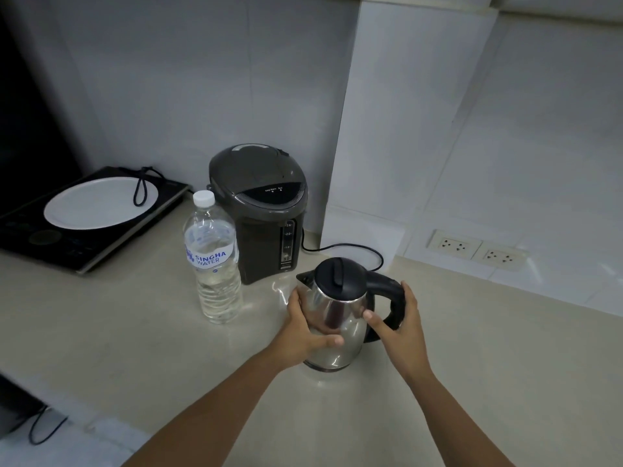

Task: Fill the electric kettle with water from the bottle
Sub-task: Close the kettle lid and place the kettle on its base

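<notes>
A steel electric kettle with a black lid and black handle stands on the beige counter, its lid down. My left hand wraps the kettle's steel body from the left. My right hand closes around the black handle on the right. A clear water bottle with a white cap on and a blue-lettered label stands upright to the left of the kettle, apart from both hands.
A dark grey hot-water dispenser stands behind the bottle, its black cord trailing behind the kettle. An induction hob carrying a white plate sits at the left. Wall sockets are at the right.
</notes>
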